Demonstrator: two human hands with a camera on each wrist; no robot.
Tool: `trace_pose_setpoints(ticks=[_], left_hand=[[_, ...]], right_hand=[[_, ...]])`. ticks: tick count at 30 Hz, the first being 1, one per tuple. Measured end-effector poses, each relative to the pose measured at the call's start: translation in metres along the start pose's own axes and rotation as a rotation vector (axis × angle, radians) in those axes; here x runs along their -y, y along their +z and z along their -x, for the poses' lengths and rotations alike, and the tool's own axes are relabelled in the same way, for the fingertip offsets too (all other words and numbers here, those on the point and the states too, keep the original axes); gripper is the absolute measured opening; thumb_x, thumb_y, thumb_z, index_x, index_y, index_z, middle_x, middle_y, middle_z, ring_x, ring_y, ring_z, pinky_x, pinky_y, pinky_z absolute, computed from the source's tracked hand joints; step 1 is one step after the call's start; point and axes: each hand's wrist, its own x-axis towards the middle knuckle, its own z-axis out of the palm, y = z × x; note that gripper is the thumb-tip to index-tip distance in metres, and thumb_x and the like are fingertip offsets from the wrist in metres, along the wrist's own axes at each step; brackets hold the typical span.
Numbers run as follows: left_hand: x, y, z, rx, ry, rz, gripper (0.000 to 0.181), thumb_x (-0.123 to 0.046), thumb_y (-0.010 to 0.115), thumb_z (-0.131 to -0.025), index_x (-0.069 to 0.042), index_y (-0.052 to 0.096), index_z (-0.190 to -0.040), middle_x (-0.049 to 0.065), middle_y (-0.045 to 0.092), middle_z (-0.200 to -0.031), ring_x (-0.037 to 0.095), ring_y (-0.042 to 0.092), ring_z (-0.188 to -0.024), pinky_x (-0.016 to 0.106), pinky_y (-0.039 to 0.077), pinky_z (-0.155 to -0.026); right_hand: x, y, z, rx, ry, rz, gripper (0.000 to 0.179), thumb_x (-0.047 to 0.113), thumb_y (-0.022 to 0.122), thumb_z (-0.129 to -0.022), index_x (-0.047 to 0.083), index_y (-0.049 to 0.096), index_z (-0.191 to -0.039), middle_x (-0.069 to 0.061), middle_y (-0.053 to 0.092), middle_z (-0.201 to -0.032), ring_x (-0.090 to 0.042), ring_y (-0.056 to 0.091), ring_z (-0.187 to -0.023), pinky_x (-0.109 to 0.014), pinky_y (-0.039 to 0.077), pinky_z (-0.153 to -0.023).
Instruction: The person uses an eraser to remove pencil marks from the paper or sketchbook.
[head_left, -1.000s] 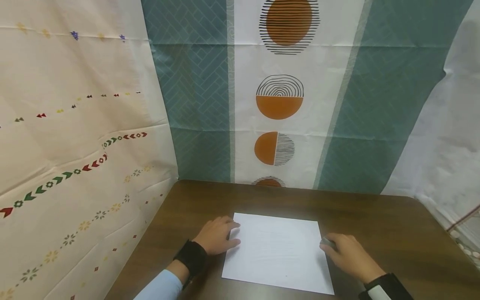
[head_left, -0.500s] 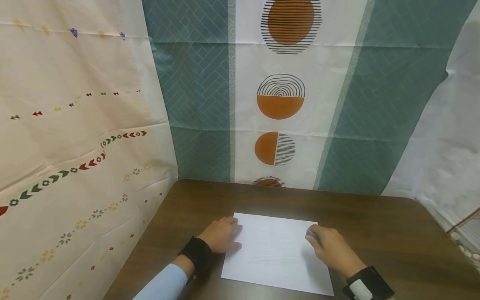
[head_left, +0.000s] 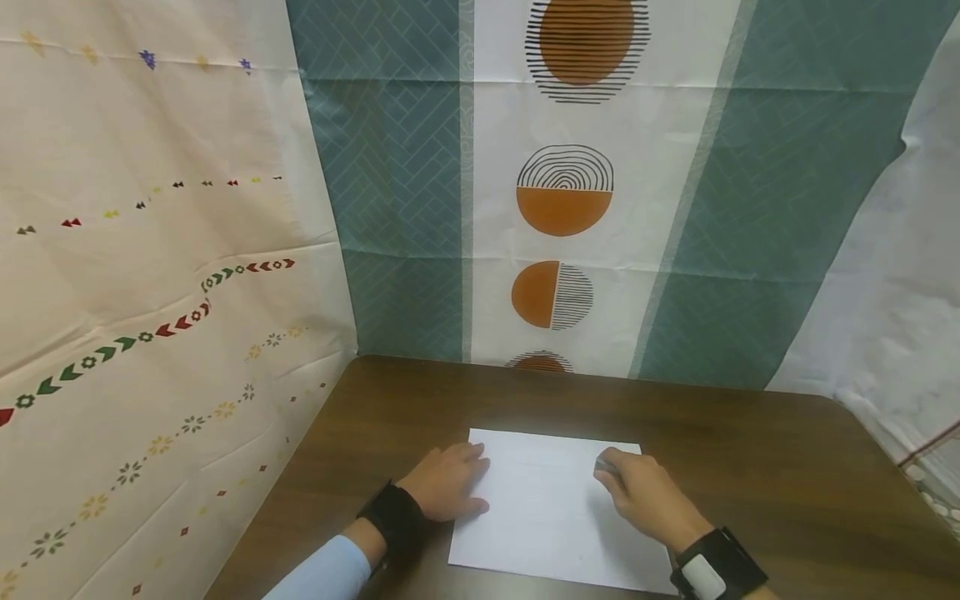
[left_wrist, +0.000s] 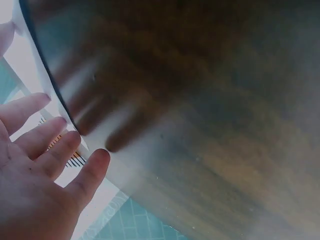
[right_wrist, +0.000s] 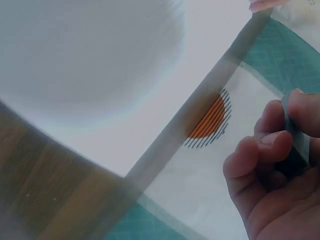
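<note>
A white sheet of paper [head_left: 532, 521] lies flat on the brown table. My left hand [head_left: 446, 482] rests on its left edge with fingers spread; the left wrist view shows the same hand [left_wrist: 42, 175] with its fingers nearly straight and holding nothing. Over the paper's upper right part is my right hand [head_left: 651, 500], gripping a small dark grey eraser-like block [head_left: 606, 467]. Seen from the right wrist, the block [right_wrist: 295, 152] sits between thumb and curled fingers. Whether it touches the paper cannot be made out.
The wooden table [head_left: 405, 400] extends around the sheet on all sides. Behind it hangs a green and white cloth [head_left: 397, 208] with orange circles. A cream patterned cloth [head_left: 172, 317] borders the left side, and a white cloth [head_left: 892, 275] the right.
My right hand has moved left with the block, from the paper's right edge to over its upper right part. The left hand stays on the left edge, its fingers shifting slightly.
</note>
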Motion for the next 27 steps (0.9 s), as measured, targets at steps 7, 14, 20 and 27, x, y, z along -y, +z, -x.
trace_pose_setpoints(ticks=[7, 14, 20, 27], left_hand=[[-0.002, 0.002, 0.003, 0.022, 0.031, -0.062, 0.071, -0.061, 0.05, -0.085, -0.009, 0.048, -0.134, 0.009, 0.037, -0.145, 0.023, 0.031, -0.13, 0.059, 0.038, -0.094], [-0.001, 0.005, 0.003, 0.031, 0.054, -0.078, 0.083, -0.072, 0.044, -0.081, -0.012, 0.043, -0.138, 0.009, 0.035, -0.146, 0.024, 0.028, -0.131, 0.057, 0.037, -0.096], [0.0, 0.006, 0.007, 0.012, 0.072, -0.064, 0.088, -0.076, 0.042, -0.078, -0.013, 0.042, -0.139, 0.008, 0.035, -0.146, 0.024, 0.028, -0.131, 0.057, 0.037, -0.095], [-0.001, 0.013, 0.011, -0.003, 0.095, -0.077, 0.091, -0.079, 0.036, -0.078, -0.014, 0.038, -0.142, 0.008, 0.031, -0.148, 0.023, 0.027, -0.132, 0.056, 0.037, -0.095]], right_hand=[[0.011, 0.016, -0.013, -0.024, -0.077, 0.017, 0.007, 0.014, 0.066, -0.085, 0.014, 0.066, -0.091, 0.01, 0.062, -0.082, -0.006, 0.057, -0.08, -0.035, 0.052, -0.073], [0.022, 0.032, -0.031, 0.009, -0.107, -0.003, 0.007, 0.012, 0.069, -0.081, 0.012, 0.069, -0.088, 0.009, 0.06, -0.081, -0.007, 0.056, -0.078, -0.033, 0.052, -0.072], [0.027, 0.052, -0.051, 0.03, -0.093, -0.031, 0.013, 0.012, 0.074, -0.076, 0.013, 0.066, -0.086, 0.003, 0.066, -0.084, -0.012, 0.061, -0.081, -0.036, 0.053, -0.073], [0.032, 0.074, -0.064, 0.057, -0.123, -0.02, 0.009, 0.012, 0.074, -0.075, 0.012, 0.068, -0.081, 0.003, 0.066, -0.079, -0.014, 0.061, -0.077, -0.037, 0.053, -0.073]])
